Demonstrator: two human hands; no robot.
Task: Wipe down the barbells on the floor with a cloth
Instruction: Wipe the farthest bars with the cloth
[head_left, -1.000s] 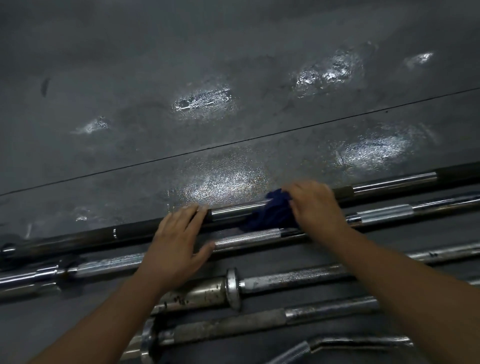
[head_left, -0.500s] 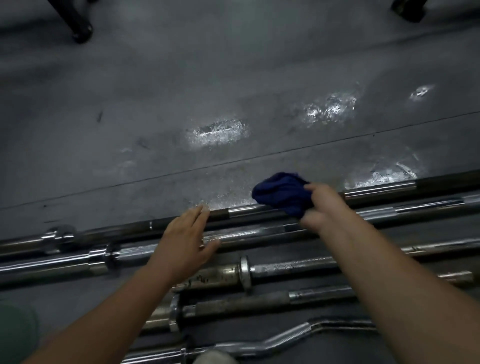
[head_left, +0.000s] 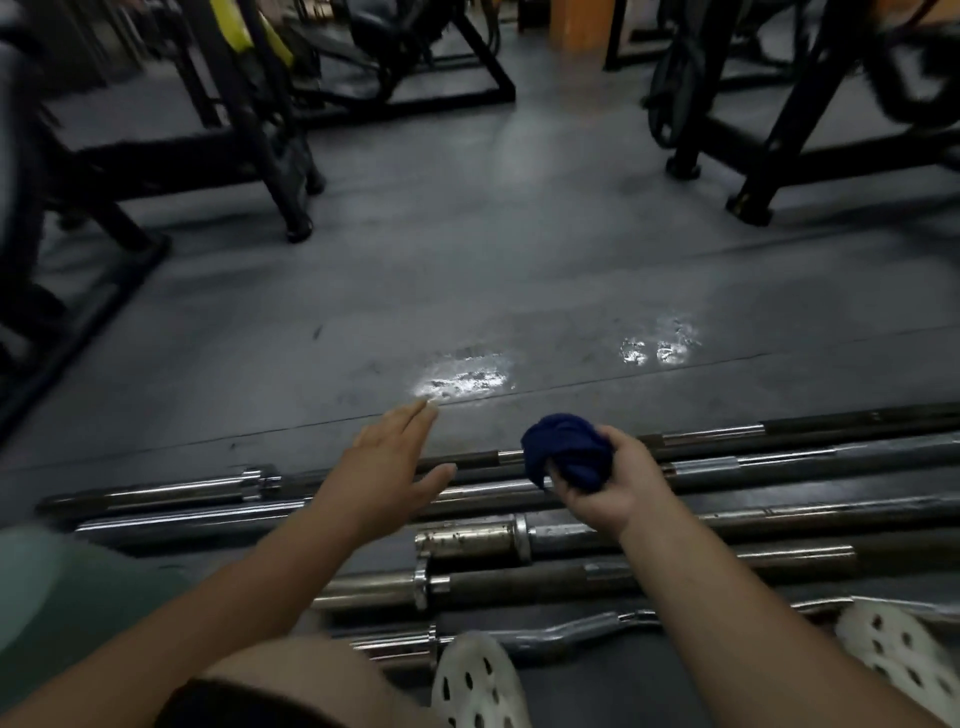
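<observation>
Several steel barbells (head_left: 779, 462) lie side by side on the dark floor, running left to right across the lower half of the view. My right hand (head_left: 613, 483) grips a bunched dark blue cloth (head_left: 563, 449), lifted above the bars. My left hand (head_left: 387, 462) hovers flat with straight fingers above the bars to the left of the cloth, holding nothing. A curl bar (head_left: 571, 631) lies nearest to me.
Black gym machine frames (head_left: 249, 156) stand on the floor at the back left, more frames (head_left: 769, 156) at the back right. Grey floor (head_left: 467, 270) with shiny patches stretches between them. My white perforated shoes (head_left: 475, 686) are at the bottom, by the curl bar.
My head tilted up, bringing machines into view. My right hand lifted the cloth off the bar and turned palm up. My left hand rose off the bars.
</observation>
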